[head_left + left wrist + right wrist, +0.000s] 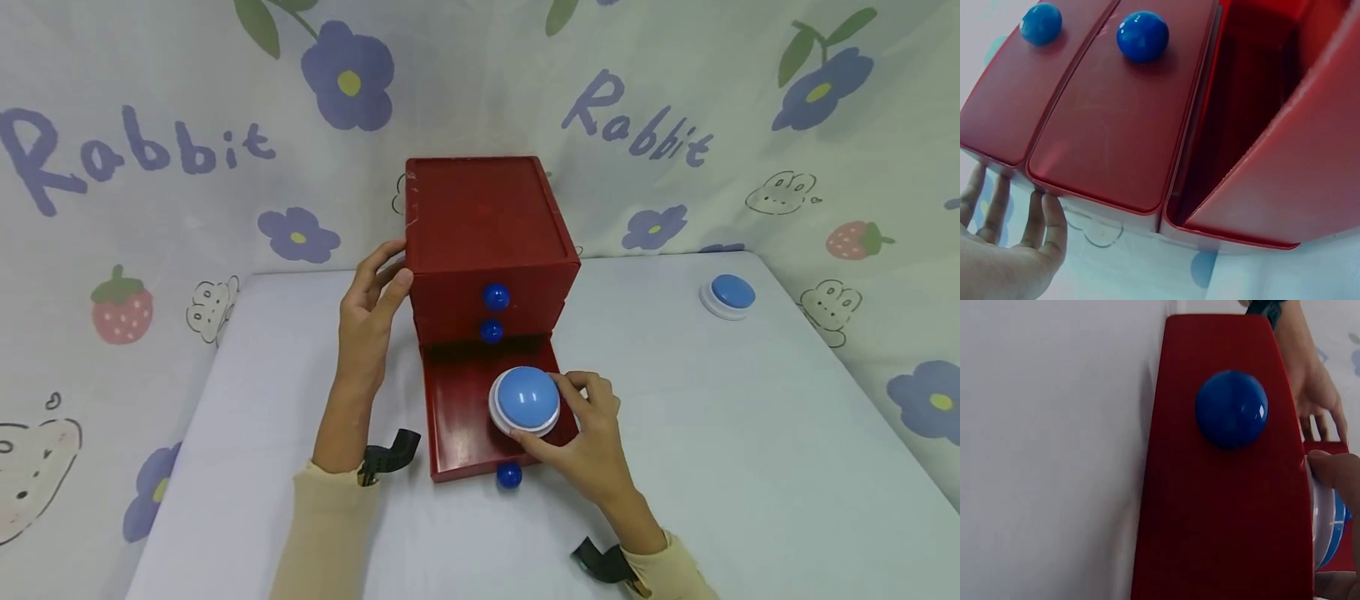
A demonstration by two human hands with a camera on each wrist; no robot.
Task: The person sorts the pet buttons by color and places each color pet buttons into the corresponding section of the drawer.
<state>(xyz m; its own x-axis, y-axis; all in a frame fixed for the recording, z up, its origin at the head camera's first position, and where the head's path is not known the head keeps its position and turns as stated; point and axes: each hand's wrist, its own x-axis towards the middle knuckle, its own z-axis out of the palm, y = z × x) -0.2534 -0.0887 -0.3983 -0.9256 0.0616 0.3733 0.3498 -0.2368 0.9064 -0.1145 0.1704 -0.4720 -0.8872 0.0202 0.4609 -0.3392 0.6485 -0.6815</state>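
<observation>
Right hand (592, 442) grip: fingers curled round blue dome button (525, 400), held just over open bottom drawer (465, 417), right side of tray. Left hand (367, 321) fingers straight, pressed flat on left wall of red drawer box (487, 225). Drawer runs toward person.

Cream sleeves (330, 525), seemingly black wrist straps (386, 456)

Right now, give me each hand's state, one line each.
Left hand: open, straight fingers pressed flat against the side of the red drawer box.
Right hand: fingers curled round the blue dome button, holding it in the open bottom drawer.
</observation>
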